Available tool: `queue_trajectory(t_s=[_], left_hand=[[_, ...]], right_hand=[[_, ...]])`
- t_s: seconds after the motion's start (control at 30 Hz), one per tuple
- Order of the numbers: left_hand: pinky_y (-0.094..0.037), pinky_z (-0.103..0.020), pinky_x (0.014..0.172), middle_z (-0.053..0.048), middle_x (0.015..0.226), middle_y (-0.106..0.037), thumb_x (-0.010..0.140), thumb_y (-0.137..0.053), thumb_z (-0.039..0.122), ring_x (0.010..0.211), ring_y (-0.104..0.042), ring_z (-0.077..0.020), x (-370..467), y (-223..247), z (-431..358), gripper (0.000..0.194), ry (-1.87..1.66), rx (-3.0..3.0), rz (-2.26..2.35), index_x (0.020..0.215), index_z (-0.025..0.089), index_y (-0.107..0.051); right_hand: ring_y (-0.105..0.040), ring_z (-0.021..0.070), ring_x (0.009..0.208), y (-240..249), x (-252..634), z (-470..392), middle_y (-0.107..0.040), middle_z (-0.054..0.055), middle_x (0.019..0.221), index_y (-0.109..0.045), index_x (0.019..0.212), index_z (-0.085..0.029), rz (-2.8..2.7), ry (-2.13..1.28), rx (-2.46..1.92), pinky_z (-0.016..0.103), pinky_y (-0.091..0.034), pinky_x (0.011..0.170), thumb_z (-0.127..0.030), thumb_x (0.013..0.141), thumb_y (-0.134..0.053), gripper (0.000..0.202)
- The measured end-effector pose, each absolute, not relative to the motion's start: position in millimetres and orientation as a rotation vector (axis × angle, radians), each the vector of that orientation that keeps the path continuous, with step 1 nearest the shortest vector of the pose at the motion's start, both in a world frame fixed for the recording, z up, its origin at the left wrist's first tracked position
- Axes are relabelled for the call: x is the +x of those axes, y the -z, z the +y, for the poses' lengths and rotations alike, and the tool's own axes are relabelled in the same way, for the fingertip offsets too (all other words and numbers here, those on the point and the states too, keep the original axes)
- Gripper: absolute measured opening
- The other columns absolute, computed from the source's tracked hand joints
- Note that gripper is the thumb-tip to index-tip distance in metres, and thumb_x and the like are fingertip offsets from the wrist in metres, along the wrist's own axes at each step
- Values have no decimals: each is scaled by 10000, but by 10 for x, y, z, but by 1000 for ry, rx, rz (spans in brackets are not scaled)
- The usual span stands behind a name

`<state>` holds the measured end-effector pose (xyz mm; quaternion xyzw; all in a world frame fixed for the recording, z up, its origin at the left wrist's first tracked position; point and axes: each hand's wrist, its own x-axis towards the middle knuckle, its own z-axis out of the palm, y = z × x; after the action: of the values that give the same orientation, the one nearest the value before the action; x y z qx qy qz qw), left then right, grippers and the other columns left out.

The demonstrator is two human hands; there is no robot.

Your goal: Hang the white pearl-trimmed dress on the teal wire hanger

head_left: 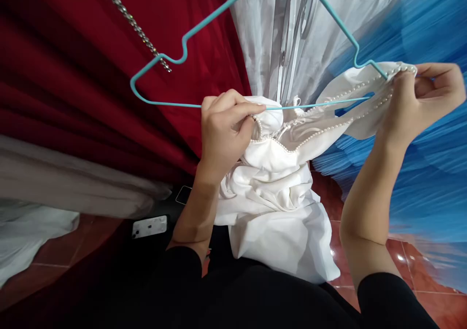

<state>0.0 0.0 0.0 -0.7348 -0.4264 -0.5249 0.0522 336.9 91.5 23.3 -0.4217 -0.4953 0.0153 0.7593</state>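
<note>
A white dress with pearl-beaded edges hangs bunched in front of me, its skirt falling toward my lap. A light blue clothes hanger runs across it, and the right end of the hanger passes inside one strap or sleeve of the dress. My left hand is closed around the hanger's lower bar and the dress's other side; the exact grip under the fingers is hidden. My right hand pinches the beaded edge of the strap near the hanger's right end.
Dark red fabric hangs at left with a jewelled trim. Blue tulle hangs at right, white fabric behind. Below left lie a phone with a light back and another phone. The floor is red tile.
</note>
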Motion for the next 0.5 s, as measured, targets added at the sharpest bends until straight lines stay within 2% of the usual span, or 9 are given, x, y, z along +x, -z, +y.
queue_trajectory(t_s=[0.1, 0.2, 0.27, 0.37, 0.43, 0.5], left_hand=[[-439, -446, 916, 28, 949, -755, 959, -672, 34, 902, -675, -214, -49, 33, 26, 362, 1595, -2291, -1322, 1071, 354, -798], [-436, -434, 967, 23, 946, -736, 966, -685, 37, 904, -655, -199, -13, 86, 75, 309, 1672, -2329, -1289, 1078, 303, -797], [-455, -418, 937, 23, 941, -738, 936, -675, 12, 897, -662, -194, 66, 97, 82, 335, 1707, -2306, -1280, 1068, 289, -809], [-490, -400, 895, 15, 934, -750, 916, -643, 6, 899, -686, -197, 204, 73, 45, 361, 1706, -2269, -1325, 1051, 292, -817], [-510, -401, 909, 8, 932, -751, 926, -638, 18, 911, -697, -201, 265, 52, 12, 345, 1703, -2269, -1360, 1043, 291, -814], [-521, -411, 931, 1, 939, -753, 925, -636, 21, 930, -706, -210, 289, 40, -11, 343, 1698, -2278, -1394, 1043, 290, -815]], right_hand=[[-586, 61, 619, 20, 3465, 883, -651, -49, 715, -686, 769, -188, -1105, 32, -939, 239, -421, 604, -9, 817, -757, 199], [-608, 81, 649, 275, 3484, 751, -679, -22, 750, -691, 783, -198, -1115, 153, -1009, 258, -433, 597, -5, 787, -811, 227], [-639, 111, 697, 381, 3421, 605, -702, 0, 780, -701, 793, -209, -1179, 196, -1053, 291, -471, 635, -23, 798, -813, 218], [-707, 180, 817, 366, 3192, 331, -731, 13, 824, -729, 838, -242, -1392, 279, -956, 374, -565, 749, -159, 853, -820, 125], [-762, 210, 930, 255, 2982, 168, -788, 21, 973, -755, 938, -280, -1558, 244, -856, 424, -623, 816, -221, 894, -811, 93], [-777, 214, 996, 127, 2767, 68, -805, 26, 1190, -758, 988, -300, -1707, 179, -762, 433, -648, 810, -251, 909, -798, 100]])
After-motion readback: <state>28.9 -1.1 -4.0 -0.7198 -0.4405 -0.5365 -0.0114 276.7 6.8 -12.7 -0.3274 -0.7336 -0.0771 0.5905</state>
